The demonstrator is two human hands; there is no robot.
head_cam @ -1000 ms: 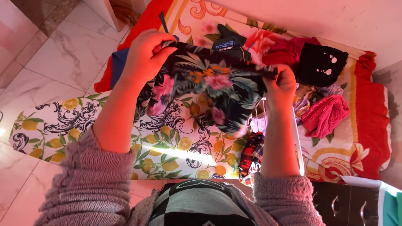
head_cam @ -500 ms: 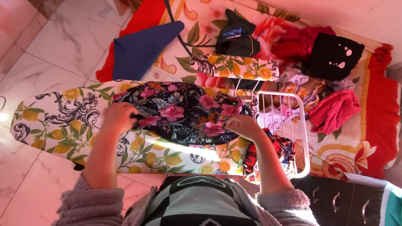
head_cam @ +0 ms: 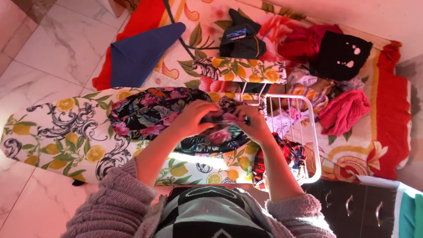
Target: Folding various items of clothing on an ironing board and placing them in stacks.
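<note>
Now both hands meet over the ironing board (head_cam: 48,141): the left hand (head_cam: 194,117) and right hand (head_cam: 251,123) each pinch shut on the dark floral garment (head_cam: 150,117), which lies spread beneath them and off to the left. Just right of the right hand sits a white wire rack (head_cam: 308,132).

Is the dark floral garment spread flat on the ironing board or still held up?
Spread on the board: dark floral garment lies across ironing board, both hands gripping its right end.

Dark floral garment (head_cam: 145,117) lies on lemon-print ironing board (head_cam: 57,136).
</note>
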